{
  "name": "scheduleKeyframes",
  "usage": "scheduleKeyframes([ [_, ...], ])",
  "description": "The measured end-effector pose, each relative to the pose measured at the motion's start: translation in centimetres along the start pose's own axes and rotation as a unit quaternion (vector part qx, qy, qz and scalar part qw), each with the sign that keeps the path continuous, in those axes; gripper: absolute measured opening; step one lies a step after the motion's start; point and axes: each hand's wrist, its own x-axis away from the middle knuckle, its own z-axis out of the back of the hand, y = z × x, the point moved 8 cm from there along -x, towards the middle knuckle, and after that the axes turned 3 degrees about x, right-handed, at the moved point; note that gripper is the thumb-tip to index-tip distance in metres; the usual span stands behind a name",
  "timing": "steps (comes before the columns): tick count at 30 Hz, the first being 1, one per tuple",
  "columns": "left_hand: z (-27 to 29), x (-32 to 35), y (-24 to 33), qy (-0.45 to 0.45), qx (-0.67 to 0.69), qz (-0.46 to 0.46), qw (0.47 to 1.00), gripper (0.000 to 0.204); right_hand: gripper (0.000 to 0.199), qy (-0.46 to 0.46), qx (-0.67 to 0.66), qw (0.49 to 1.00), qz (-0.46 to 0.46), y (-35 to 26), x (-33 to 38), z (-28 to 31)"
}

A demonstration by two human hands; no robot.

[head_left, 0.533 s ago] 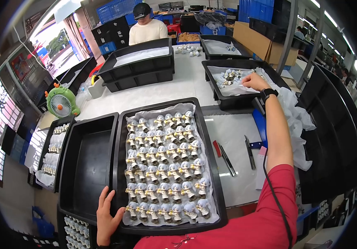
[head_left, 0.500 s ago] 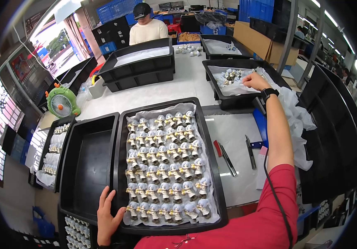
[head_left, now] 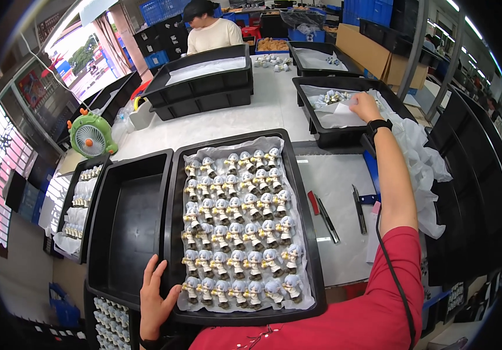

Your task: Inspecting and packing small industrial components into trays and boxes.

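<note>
The right hand (head_left: pixel 366 106) pinches a white sheet (head_left: pixel 342 109) in the far-right tray (head_left: pixel 331 137); its flap now stands higher. Left hand (head_left: pixel 155 302) unchanged: fingers spread, at the figurine tray's (head_left: pixel 245 317) near-left edge.

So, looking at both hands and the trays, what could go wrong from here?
1. The right hand appears to pinch a thin white sheet in a black rectangular plastic tray; pulling might tumble the small pale loose pieces beside it.
2. The left hand is by the left edge of the lined black plastic tray holding rows of small pale-haired figures; a bump could knock them together.
</note>
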Motion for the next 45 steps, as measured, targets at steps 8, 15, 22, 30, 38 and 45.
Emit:
scheduleKeyframes([
  [8, 0.2, 0.1, -0.1, 0.004, 0.001, 0.001, 1.0, 0.055, 0.016, 0.038, -0.09, 0.991, -0.094, 0.5, -1.6, 1.5],
  [15, 0.0, 0.0, -0.1, 0.0, 0.009, 0.001, 1.0, 0.056, 0.016, 0.1, -0.12, 0.981, -0.118, 1.9, -3.0, 3.5],
  [22, 0.0, 0.0, -0.2, 0.002, 0.006, -0.003, 1.0, 0.056, 0.014, 0.108, -0.077, 0.987, -0.085, 1.4, -4.5, 5.7],
  [30, 0.1, 0.0, -0.4, 0.006, 0.002, -0.005, 1.0, 0.057, 0.019, 0.14, -0.09, 0.982, -0.089, 1.1, -4.3, 10.1],
  [38, -0.1, 0.0, -0.3, -0.002, 0.015, 0.005, 1.0, 0.056, 0.023, 0.315, -0.036, 0.944, -0.094, 2.2, -3.1, 15.9],
  [45, 0.0, 0.2, -0.5, -0.014, 0.017, -0.019, 1.0, 0.058, 0.021, 0.404, -0.115, 0.907, 0.03, -5.0, -1.6, 21.0],
])
